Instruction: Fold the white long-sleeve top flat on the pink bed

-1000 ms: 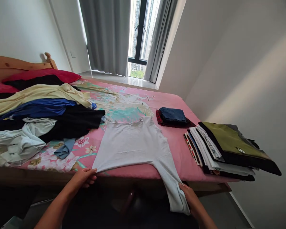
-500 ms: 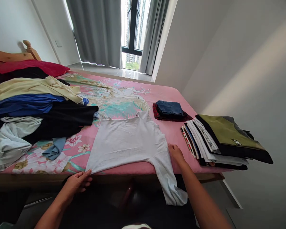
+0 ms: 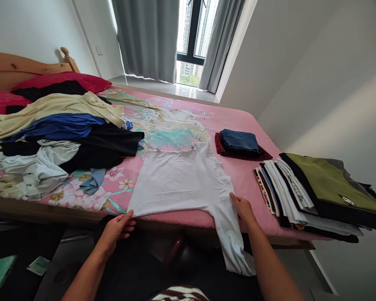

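A white long-sleeved shirt lies spread sideways on the bed, its hem to the left and its collar at the upper right. The near sleeve hangs over the bed's front edge. My left hand pinches the near corner of the hem between thumb and fingers. At the shirt's right side, my right hand grips the edge near the top of the sleeve, fingertips closed on the fabric.
Loose clothes are heaped on the left of the pink floral bedsheet. Folded jeans lie on red plaid cloth beyond my right hand. A tall stack of folded clothes stands at the right, partly overhanging the bed.
The view has swung left, so everything appears further right. Both hands keep their places on the shirt, which lies nearly the same.
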The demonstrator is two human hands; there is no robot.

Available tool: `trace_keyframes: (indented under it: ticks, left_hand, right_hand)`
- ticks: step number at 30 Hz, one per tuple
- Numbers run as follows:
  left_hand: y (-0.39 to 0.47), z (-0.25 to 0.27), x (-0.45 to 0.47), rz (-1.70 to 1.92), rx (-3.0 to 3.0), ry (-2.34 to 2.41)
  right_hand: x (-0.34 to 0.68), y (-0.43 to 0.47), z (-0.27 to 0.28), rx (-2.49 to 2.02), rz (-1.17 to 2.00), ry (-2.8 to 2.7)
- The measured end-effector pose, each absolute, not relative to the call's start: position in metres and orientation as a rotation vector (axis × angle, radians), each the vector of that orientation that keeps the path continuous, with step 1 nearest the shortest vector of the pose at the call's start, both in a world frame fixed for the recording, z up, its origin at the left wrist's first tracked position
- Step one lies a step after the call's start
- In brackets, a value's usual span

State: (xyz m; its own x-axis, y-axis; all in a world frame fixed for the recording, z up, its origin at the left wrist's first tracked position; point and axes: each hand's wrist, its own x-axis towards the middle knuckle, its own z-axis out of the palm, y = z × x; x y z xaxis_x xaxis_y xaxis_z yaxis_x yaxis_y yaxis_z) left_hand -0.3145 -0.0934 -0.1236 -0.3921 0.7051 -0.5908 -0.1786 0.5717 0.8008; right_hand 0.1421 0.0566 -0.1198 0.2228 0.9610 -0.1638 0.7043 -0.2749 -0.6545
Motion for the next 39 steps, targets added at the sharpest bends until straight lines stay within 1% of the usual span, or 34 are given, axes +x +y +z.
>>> trace_keyframes:
  ticks: [4,7,9,12,15,17,19,21,22,25,28,30,33,36,39]
  left_hand:
    - [-0.094,-0.12,-0.31,1.041,0.47,1.741]
    - [-0.093,-0.119,-0.306,1.071,0.487,1.761]
    - [-0.093,-0.119,-0.305,1.09,0.488,1.765]
    - [-0.094,-0.122,-0.309,1.078,0.535,1.764]
    - [-0.096,-0.122,-0.318,0.961,0.639,1.796]
    - [-0.099,-0.117,-0.325,0.827,0.739,1.931]
    - [-0.099,-0.107,-0.328,0.747,0.862,2.16]
    - [-0.094,-0.094,-0.323,0.792,0.995,2.342]
    - [-0.088,-0.087,-0.317,0.847,1.081,2.359]
    - [-0.054,-0.076,-0.285,0.983,1.47,2.154]
    - [-0.004,-0.079,-0.246,0.947,1.883,1.841]
    - [0.031,-0.086,-0.231,0.76,2.082,1.707]
    - [0.074,-0.097,-0.239,0.479,2.162,1.717]
    - [0.104,-0.106,-0.275,0.35,2.066,1.894]
    - [0.127,-0.111,-0.31,0.249,1.98,2.046]
  right_hand:
    - [0.153,0.002,-0.135,-1.977,1.124,-1.441]
    - [0.148,-0.031,-0.144,-1.919,1.291,-1.384]
    - [0.142,-0.047,-0.146,-1.888,1.301,-1.313]
    - [0.143,-0.064,-0.145,-1.914,1.226,-1.19]
    - [0.159,-0.075,-0.145,-1.977,1.21,-1.271]
    - [0.172,-0.077,-0.143,-2.045,1.104,-1.4]
    - [0.179,-0.071,-0.136,-2.13,0.884,-1.47]
    - [0.174,-0.057,-0.122,-2.103,0.715,-1.489]
    - [0.165,-0.046,-0.113,-2.04,0.675,-1.505]
    - [0.113,-0.006,-0.087,-1.726,0.642,-1.676]
    - [0.047,0.037,-0.078,-1.366,0.509,-2.021]
    - [0.011,0.063,-0.084,-1.244,0.415,-2.275]
    - [-0.014,0.093,-0.107,-1.359,0.314,-2.537]
    - [-0.012,0.108,-0.133,-1.474,0.22,-2.574]
    - [-0.007,0.111,-0.149,-1.448,0.141,-2.542]
